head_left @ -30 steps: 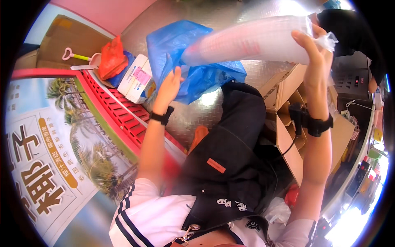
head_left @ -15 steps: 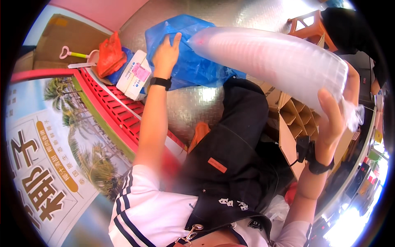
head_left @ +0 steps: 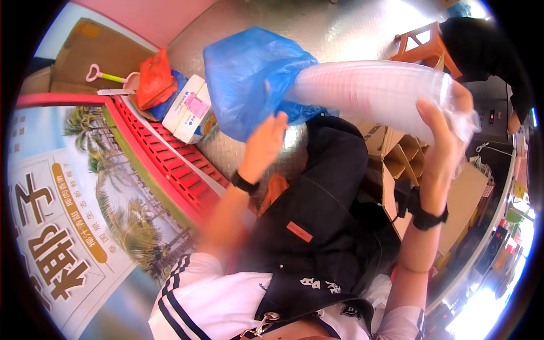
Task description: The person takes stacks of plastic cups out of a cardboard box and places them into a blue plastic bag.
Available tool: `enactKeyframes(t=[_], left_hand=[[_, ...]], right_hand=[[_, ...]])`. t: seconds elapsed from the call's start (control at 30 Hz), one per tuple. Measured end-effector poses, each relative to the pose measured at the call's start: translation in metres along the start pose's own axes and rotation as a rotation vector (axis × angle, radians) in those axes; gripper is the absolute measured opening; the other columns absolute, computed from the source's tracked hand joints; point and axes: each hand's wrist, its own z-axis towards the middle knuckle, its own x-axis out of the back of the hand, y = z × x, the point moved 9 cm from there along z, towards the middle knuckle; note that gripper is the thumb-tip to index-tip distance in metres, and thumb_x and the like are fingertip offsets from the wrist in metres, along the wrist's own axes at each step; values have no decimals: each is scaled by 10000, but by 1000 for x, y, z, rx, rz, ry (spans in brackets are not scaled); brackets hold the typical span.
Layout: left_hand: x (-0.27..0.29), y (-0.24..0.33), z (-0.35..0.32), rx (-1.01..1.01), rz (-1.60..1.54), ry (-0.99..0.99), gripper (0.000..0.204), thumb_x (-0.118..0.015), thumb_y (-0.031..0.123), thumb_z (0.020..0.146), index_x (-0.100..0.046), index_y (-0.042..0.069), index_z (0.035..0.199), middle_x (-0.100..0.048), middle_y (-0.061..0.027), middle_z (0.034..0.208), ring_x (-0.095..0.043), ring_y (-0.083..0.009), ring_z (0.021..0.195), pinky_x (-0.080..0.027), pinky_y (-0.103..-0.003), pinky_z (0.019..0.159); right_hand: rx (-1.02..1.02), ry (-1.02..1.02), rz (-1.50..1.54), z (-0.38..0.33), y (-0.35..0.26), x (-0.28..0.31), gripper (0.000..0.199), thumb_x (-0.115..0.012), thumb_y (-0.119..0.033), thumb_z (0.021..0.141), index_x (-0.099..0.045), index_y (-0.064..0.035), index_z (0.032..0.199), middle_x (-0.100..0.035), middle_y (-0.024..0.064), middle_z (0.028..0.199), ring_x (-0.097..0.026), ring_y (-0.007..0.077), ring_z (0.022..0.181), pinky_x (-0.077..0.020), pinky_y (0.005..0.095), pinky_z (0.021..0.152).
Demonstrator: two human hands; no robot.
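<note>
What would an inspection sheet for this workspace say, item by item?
Surface: shiny patterned metal floor.
Things handled: wrapped stack in clear plastic, its left end meeting the blue bag; whether inside, unclear.
Clutter: red bag and white box at left; open divided carton at right.
Hands: right hand grips the wrapped stack's right end; left hand, blurred, is by the blue bag's lower edge, contact unclear.
Cables: thin white cord, far right.
Surroundings: pink wall, palm-tree poster, orange stool, another person's dark clothing at upper right.
</note>
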Motion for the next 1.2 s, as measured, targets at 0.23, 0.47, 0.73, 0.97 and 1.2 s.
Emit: enactKeyframes(t=[0.23,0.47,0.73,0.97,1.2], left_hand=[[-10,13,-16,-82,21,121,485,-406,474,928,-522,94,1205,-651,-116,872,-608,-288,781,-460,-378,709],[6,4,-15,-75,149,171,391,-446,438,922,-651,122,1023,-656,-102,830,-616,-262,774,-462,-352,701],[22,39,-34,-319,-192,355,385,-314,187,986,-612,-33,1093,-652,-87,1014,-596,-175,898,-430,-297,821],[18,58,-49,-193,-204,138,362,-349,129,957,-502,7,1261,-593,-181,1105,-567,-269,1017,-419,-347,865],[50,4,-31,-192,-37,335,451,-346,275,979,-524,-109,1136,-577,-195,1135,-543,-264,1048,-397,-328,907]], right_hand=[[-483,122,362,-56,103,-50,486,-745,-54,670,-445,-2,1048,-521,68,950,-528,140,862,-441,261,786],[-948,-44,673,-133,145,-119,469,-639,-239,747,-502,2,1126,-543,133,1076,-601,259,899,-534,400,628],[-1003,-93,1048,-145,177,-180,427,-597,-251,802,-456,-62,1158,-539,118,1076,-559,259,1005,-507,410,779],[-638,-805,812,-120,220,-292,345,-550,-255,852,-513,-53,1129,-595,133,1061,-578,276,995,-461,359,862],[-395,-782,53,-157,180,-210,395,-564,-239,832,-515,-17,1155,-571,218,1146,-566,362,1029,-434,404,898]])
